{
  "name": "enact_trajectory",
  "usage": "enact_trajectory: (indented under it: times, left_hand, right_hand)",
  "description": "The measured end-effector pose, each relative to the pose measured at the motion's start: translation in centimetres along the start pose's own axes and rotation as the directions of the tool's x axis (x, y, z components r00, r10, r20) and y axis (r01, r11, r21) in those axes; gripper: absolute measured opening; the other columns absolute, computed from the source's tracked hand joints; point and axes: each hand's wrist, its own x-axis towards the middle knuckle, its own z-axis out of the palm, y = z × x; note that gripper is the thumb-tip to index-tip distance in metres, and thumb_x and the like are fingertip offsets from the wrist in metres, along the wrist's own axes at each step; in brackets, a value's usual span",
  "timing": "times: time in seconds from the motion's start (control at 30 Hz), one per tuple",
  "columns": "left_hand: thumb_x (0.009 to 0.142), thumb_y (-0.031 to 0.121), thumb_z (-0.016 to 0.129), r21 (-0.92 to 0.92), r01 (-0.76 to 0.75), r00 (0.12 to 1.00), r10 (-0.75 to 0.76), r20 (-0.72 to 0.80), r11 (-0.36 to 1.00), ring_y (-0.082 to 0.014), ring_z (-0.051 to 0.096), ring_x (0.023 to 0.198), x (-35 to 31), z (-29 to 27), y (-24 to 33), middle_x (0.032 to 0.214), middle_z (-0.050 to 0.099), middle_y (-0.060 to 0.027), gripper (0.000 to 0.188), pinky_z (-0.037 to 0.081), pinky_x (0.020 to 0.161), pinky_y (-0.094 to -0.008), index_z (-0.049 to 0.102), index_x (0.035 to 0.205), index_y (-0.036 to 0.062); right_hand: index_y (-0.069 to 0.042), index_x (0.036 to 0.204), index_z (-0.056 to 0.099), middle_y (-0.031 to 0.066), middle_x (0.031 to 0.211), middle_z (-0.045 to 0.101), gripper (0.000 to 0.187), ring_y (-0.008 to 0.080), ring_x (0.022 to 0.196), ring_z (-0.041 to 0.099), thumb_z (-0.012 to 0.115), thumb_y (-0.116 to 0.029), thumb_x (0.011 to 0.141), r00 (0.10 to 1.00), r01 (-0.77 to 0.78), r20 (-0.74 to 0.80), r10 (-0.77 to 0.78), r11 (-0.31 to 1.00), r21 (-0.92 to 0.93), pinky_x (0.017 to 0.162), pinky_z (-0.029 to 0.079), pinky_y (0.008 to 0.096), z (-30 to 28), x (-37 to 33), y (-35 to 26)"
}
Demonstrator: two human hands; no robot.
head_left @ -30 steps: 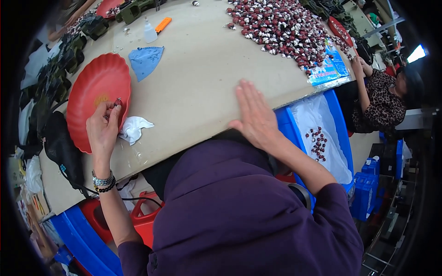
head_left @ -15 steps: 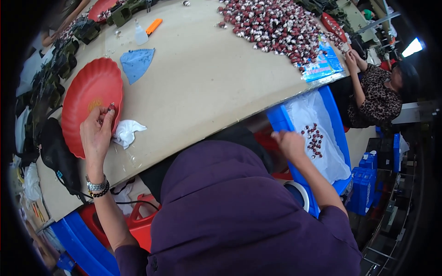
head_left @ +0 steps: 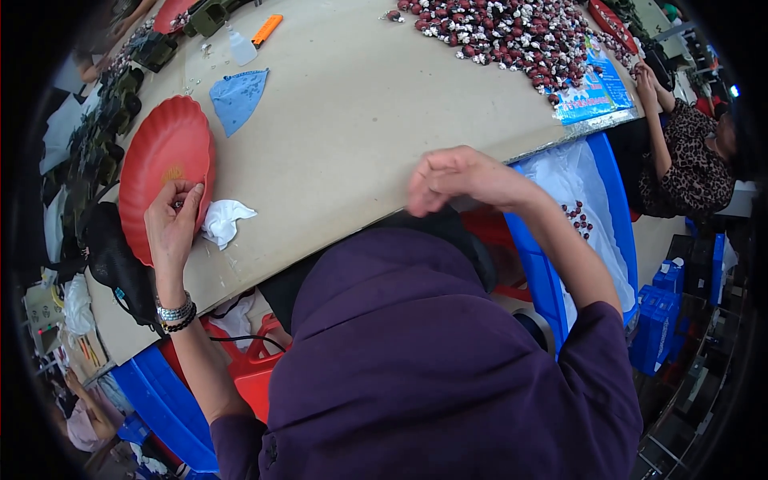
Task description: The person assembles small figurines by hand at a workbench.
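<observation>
My left hand [head_left: 171,222] is closed in a pinch at the near right rim of a red scalloped plate [head_left: 152,148]. A small dark red ball [head_left: 178,206] shows partly between its fingers; the rest is hidden. Beside that hand, on the table, lies a crumpled white cloth [head_left: 227,222]. My right hand [head_left: 464,180] is over the table's front edge, its fingers bent and smeared by motion, so whether they hold anything is unclear. Right of my lap, a blue bin [head_left: 534,268] lined with a white plastic bag [head_left: 588,240] holds several dark red balls [head_left: 578,218].
A large heap of dark red and white pieces [head_left: 520,40] covers the table's far right, by a blue printed sheet [head_left: 596,88]. A blue cloth [head_left: 238,100], a clear bottle [head_left: 242,48] and an orange-handled tool [head_left: 267,30] lie far left. A person [head_left: 688,160] sits at right.
My right hand has moved from beside the blue bin leftward and up over the table edge. My left hand stays at the plate, still pinching. The view has shifted slightly.
</observation>
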Motion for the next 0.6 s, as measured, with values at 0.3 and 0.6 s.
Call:
enact_trajectory:
  times: [0.3, 0.6]
  left_hand:
    - [0.082, 0.023, 0.072, 0.374, -0.090, 0.986, 0.134, -0.094, 0.923, -0.0317, 0.058, 0.067, -0.2, -1.2, 2.9, 0.073, 0.063, -0.0156, 0.025, 0.046, 0.070, -0.0405, 0.065, 0.082, -0.0001]
    - [0.089, 0.019, 0.064, 0.474, -0.308, 0.880, 0.436, -0.187, 0.825, -0.0322, 0.053, 0.056, -1.8, 0.0, 7.4, 0.057, 0.051, -0.0137, 0.020, 0.040, 0.056, -0.0413, 0.057, 0.075, 0.0056]
  right_hand:
    - [-0.005, 0.074, 0.069, 0.0193, 0.074, 0.066, 0.037, 0.0393, 0.076, 0.065, 0.057, -0.037, 0.090, 0.985, -0.169, -0.148, 0.086, 0.343, -0.924, 0.068, 0.050, 0.0498, -2.4, -5.2, 1.6]
    - [-0.006, 0.111, 0.054, 0.0101, 0.096, 0.059, 0.029, 0.0170, 0.078, 0.057, 0.050, 0.008, 0.085, 0.766, 0.140, -0.281, -0.578, 0.576, -0.805, 0.068, 0.047, 0.0282, -2.3, -4.4, -2.1]
